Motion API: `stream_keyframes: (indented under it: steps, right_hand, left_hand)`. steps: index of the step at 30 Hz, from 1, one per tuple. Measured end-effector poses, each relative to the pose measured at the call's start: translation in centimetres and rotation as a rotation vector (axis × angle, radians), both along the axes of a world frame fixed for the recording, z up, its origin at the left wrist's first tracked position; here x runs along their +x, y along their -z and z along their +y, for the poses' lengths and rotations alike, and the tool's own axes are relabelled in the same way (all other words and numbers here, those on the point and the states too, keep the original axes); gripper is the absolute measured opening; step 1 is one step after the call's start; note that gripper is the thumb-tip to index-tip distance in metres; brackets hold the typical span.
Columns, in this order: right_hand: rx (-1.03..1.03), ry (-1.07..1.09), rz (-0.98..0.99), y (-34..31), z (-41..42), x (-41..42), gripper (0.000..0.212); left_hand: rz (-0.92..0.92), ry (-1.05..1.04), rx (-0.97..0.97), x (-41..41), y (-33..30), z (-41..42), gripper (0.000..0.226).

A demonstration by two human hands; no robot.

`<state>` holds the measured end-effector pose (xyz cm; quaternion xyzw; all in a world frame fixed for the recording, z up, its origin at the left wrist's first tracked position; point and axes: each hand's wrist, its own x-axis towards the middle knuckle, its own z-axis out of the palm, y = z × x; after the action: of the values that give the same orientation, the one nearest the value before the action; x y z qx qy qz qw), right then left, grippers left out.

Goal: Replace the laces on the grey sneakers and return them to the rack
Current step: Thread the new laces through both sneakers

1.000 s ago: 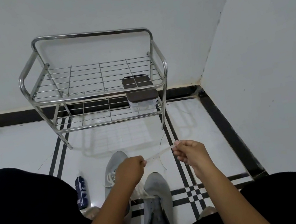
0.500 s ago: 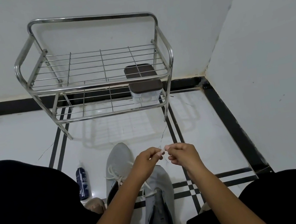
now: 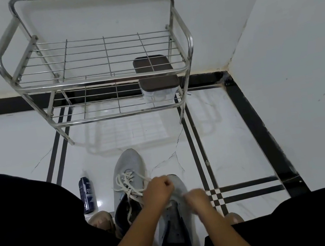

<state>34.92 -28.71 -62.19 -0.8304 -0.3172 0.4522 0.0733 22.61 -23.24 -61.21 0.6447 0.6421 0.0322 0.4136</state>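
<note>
A white tiled floor (image 3: 236, 154) with black stripes met pale walls at a corner, and a steel shoe rack (image 3: 96, 80) stood against the wall well beyond both hands. On its lower shelf sat a clear container with a dark lid (image 3: 155, 75). Two grey sneakers lay on the floor between the person's knees. The left sneaker (image 3: 126, 170), with loose white laces (image 3: 127, 186) strung across it, lay just beyond and beside the left hand (image 3: 157, 191). The right sneaker (image 3: 176, 222) lay directly beneath both hands. The left hand was curled into a fist above its toe; what it gripped could not be made out. The right hand (image 3: 197, 198) was blurred, fingers bent over the sneaker's eyelets, its hold unclear. A dark spray can (image 3: 86, 194) stood off to the left of the left hand.
</note>
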Motion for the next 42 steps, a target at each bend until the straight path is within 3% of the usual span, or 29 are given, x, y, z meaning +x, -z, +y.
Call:
stream_keyframes:
  steps: [5,7,11,20,23,26,35,38,42]
  right_hand:
    - [-0.027,-0.243,-0.119,2.5,-2.3,-1.6,0.031]
    - [-0.026,-0.225,-0.110,2.4,-2.0,-1.3,0.025]
    - [-0.024,-0.165,-0.064,3.1,-2.1,-0.6,0.030]
    - [-0.008,-0.131,0.024,3.9,-1.5,-0.5,0.019]
    - [0.000,-0.171,0.007,3.9,-1.5,-0.4,0.033]
    - [-0.002,-0.223,-0.011,3.8,-1.5,-0.3,0.039]
    - [0.004,-0.199,0.057,4.4,-1.4,-0.2,0.025]
    - [-0.005,-0.196,0.034,4.5,-1.5,-0.2,0.039]
    - [-0.015,-0.245,0.029,4.4,-1.6,-0.2,0.044]
  left_hand:
    - [0.116,-0.174,-0.144,0.6,3.9,-4.3,0.018]
    - [0.146,-0.225,-0.153,1.3,4.6,-6.2,0.020]
    - [0.235,-0.109,-0.005,1.4,5.3,-7.2,0.024]
    - [0.263,-0.217,-0.014,1.4,6.5,-7.1,0.020]
    - [0.293,-0.174,0.025,1.3,6.7,-7.1,0.020]
    - [0.261,-0.200,0.012,1.3,6.8,-7.0,0.020]
    - [0.044,-0.383,-0.062,0.9,7.5,-6.8,0.013]
    - [0.120,-0.335,-0.062,0.8,7.5,-6.8,0.015]
    - [0.308,-0.086,0.070,1.0,7.1,-6.7,0.018]
